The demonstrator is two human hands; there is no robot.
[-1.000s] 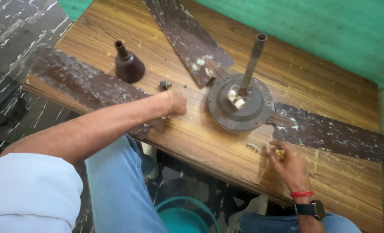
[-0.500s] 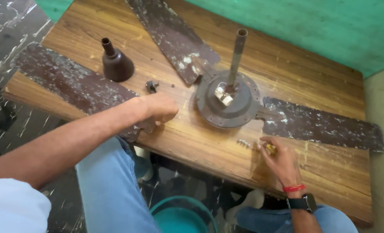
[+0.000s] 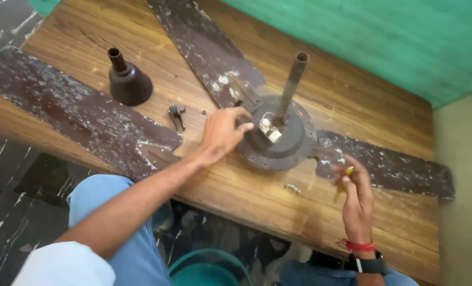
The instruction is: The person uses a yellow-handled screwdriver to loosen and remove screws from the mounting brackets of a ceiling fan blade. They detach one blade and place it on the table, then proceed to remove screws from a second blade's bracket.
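The ceiling fan motor housing (image 3: pixel 277 142) lies flat on the wooden table (image 3: pixel 384 119), its downrod (image 3: pixel 292 85) standing upright from the centre. A white wire connector (image 3: pixel 270 130) is exposed at the rod's base. Three brown blades are seen around the housing: the rear blade (image 3: pixel 207 50) and the right blade (image 3: pixel 389 164) appear attached, while the left blade (image 3: pixel 82 114) lies apart from the hub. The canopy cover (image 3: pixel 127 79) is off the rod and set aside, with a small bracket (image 3: pixel 176 115) and loose screws (image 3: pixel 292 188) nearby. Disassembly is judged partly complete. The left hand (image 3: pixel 223 132) is spread, fingertips touching the housing rim. The right hand (image 3: pixel 355 196) is closed around a yellow-handled tool (image 3: pixel 347 175).
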